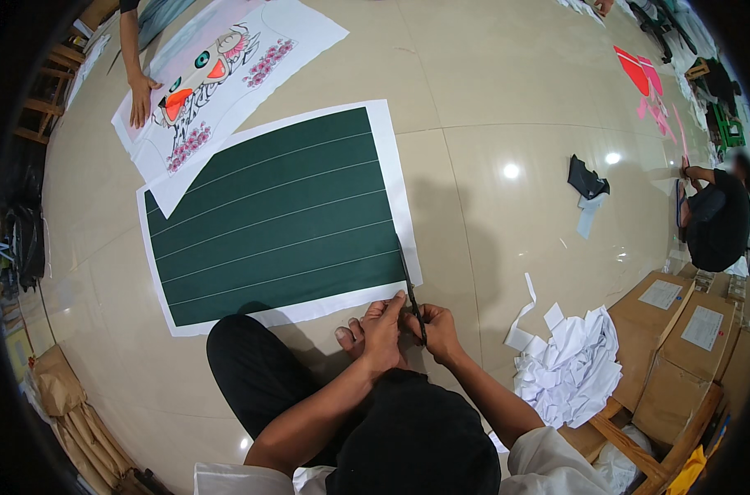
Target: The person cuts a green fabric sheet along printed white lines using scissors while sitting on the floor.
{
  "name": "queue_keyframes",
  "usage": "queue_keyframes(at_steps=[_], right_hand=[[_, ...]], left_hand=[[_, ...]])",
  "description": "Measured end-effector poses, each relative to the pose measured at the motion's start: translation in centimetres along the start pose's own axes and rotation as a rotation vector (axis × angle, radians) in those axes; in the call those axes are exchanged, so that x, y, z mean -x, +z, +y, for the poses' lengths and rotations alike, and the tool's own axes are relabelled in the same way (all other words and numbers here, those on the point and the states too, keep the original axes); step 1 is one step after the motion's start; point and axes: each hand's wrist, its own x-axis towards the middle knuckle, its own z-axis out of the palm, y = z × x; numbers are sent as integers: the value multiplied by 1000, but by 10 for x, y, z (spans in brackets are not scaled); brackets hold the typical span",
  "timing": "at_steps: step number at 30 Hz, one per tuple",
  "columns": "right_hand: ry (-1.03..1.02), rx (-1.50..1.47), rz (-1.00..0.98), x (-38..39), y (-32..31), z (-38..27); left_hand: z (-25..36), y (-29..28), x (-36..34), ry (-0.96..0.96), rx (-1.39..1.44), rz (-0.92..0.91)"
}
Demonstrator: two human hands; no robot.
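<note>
Floor tiles (507, 66), beige and shiny, take up most of the space, and a big dark green sheet (276, 223) with thin white lines and a white border lies flat on them, right in front of the seated person's bent knee (255, 363). Overlapping its upper left corner is a white printed sheet (305, 37) with a colorful big-eyed face and pink flowers, and a co-worker's hand (141, 99) presses flat on that one, fingers spread. Over on the right are some taped cardboard boxes (676, 396), a second person in dark clothes (717, 219) crouching further up, and a messy heap of white scraps (568, 371) just beside the boxes. A smaller black scrap (587, 177) sits well apart, up and to the right. As for the hands, the left hand (380, 330) has thumb and fingers pinched on the green sheet's lower right edge, while the right hand (434, 330) is wrapped around the handles of dark scissors (411, 285), smallest of the lot, blades pointing up along the right-hand border. Can't really tell how far apart the blades are.
</note>
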Motion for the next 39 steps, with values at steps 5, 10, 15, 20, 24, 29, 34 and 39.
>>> queue_keyframes(at_steps=[5, 10, 15, 20, 24, 29, 34, 39], right_hand=[[3, 12, 2, 0, 0, -1], [23, -3, -2, 1, 0, -2], [7, -5, 0, 1, 1, -5], [-10, 7, -16, -9, 5, -7], [-4, -13, 0, -16, 8, -8], [-12, -87, -21, -21, 11, -12], [-5, -128, -21, -22, 13, -18], [-9, -141, -24, -23, 12, -18]], left_hand=[[-5, -6, -6, -20, -20, 7], [-6, -5, -6, 2, 21, 0], [-4, -1, -2, 7, 36, 8], [6, -3, 1, -21, 79, 15], [10, -3, 5, 9, 84, -5], [9, -5, 6, 22, 93, -39], [11, -4, 9, 12, 103, -33], [13, -2, 10, 10, 108, -16]])
